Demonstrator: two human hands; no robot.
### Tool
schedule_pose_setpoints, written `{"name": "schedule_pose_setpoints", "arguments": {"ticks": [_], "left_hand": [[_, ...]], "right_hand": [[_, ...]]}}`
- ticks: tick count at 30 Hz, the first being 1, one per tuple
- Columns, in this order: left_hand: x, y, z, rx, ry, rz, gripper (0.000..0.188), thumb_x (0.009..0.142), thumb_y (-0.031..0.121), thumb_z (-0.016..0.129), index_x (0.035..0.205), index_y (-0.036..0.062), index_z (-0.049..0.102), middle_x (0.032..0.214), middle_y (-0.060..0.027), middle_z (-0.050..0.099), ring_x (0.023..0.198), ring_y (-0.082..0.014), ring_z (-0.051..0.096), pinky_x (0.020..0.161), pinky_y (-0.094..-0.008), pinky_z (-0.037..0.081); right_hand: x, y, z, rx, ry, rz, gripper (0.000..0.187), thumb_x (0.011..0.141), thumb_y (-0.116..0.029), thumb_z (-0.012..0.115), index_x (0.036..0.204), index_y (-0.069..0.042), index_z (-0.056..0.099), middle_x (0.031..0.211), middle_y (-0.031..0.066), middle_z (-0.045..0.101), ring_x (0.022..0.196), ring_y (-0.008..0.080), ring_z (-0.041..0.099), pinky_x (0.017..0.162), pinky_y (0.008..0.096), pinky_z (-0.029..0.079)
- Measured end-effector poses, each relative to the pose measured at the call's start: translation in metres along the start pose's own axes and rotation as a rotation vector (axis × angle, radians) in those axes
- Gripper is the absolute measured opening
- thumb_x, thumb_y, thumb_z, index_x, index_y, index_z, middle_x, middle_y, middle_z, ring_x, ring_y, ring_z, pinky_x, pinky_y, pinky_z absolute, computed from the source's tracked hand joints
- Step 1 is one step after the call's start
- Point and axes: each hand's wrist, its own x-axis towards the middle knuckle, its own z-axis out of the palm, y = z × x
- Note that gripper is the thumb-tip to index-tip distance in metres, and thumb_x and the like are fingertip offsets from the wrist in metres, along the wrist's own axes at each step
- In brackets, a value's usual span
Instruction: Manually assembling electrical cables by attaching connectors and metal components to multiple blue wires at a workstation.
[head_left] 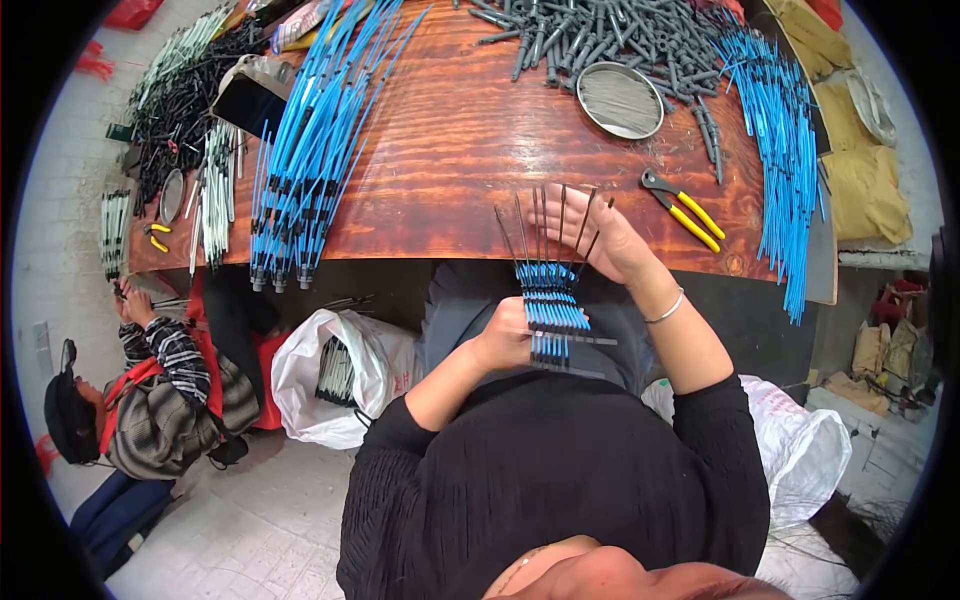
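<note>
My left hand (pixel 503 335) is closed around a fanned bundle of thin blue-and-black sticks (pixel 552 298), held over my lap just off the table's near edge. Their dark, slender tips spread upward toward the table. Beside those tips, my right hand (pixel 608 240) is stretched out flat with its palm toward the bundle. Some tips cross in front of its fingers, and whether they touch I cannot tell. Pliers with yellow handles (pixel 696 220) lie on the table to the right of my right hand.
On the wooden table (pixel 450 150) are a round dish of thin pins (pixel 620 102), a heap of grey plastic parts (pixel 600 35), and long blue sticks at left (pixel 315 140) and right (pixel 775 140). White sacks (pixel 300 380) stand below. Another person (pixel 165 400) works at far left.
</note>
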Motion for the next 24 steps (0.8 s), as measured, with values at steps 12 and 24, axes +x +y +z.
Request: {"name": "schedule_pose_setpoints", "arguments": {"ticks": [12,24], "left_hand": [[0.022,0.004,0.005,-0.372,0.408,-0.53,0.009,0.082,-0.001,0.06,0.088,-0.0011,0.067,0.082,-0.0052,0.067,0.08,-0.0097,0.061,0.074,-0.0245,0.049],[-0.006,-0.006,0.007,-0.299,0.604,-0.338,0.031,0.074,0.004,0.07,0.102,-0.0007,0.059,0.104,-0.0098,0.061,0.092,-0.015,0.058,0.082,-0.0307,0.046]], "right_hand": [[-0.051,-0.056,0.09,-1.758,0.34,-1.235,0.009,0.081,-0.011,0.059,0.085,-0.004,0.059,0.082,0.0133,0.057,0.073,0.0255,0.056,0.063,0.035,0.046],[0.007,-0.051,0.085,-1.909,0.153,-1.346,0.044,0.063,-0.03,0.073,0.051,-0.013,0.034,0.051,0.0007,0.031,0.044,0.0162,0.037,0.042,0.0301,0.027]]}}
